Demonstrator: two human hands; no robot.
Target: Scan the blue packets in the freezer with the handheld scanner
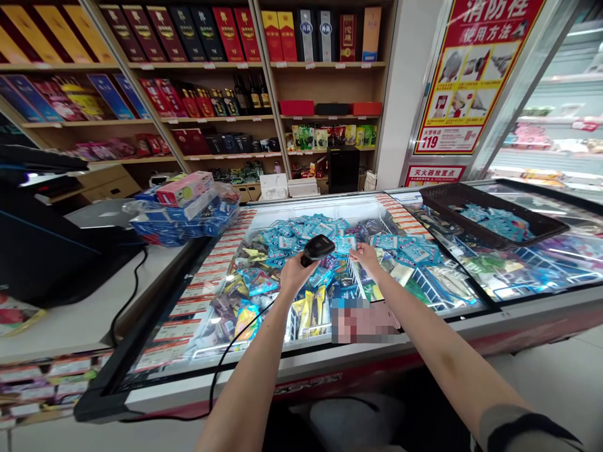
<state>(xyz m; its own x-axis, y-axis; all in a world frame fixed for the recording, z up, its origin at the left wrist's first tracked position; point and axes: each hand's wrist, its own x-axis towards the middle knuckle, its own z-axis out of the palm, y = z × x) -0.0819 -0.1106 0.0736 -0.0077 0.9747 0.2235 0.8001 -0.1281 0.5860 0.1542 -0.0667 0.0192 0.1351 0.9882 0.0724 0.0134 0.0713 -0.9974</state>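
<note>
My left hand (296, 274) is wrapped round the handle of a black barcode scanner (318, 247), held above the freezer's glass top with its head pointing right. A black cable runs from it down past my forearm. My right hand (366, 258) pinches the edge of a small blue packet (345, 243) with a white label, just right of the scanner head. Many similar packets (301, 229) lie in a heap behind the scanner. More blue packets (417, 250) are spread to the right of my right hand.
A chest freezer (311, 361) with bagged goods spans the front. On its right stands a dark tray (532, 235) holding more blue packets. Plastic-wrapped boxes (183, 210) sit at the left beside a black terminal (42, 232). Shelves (202, 65) of boxed goods line the back.
</note>
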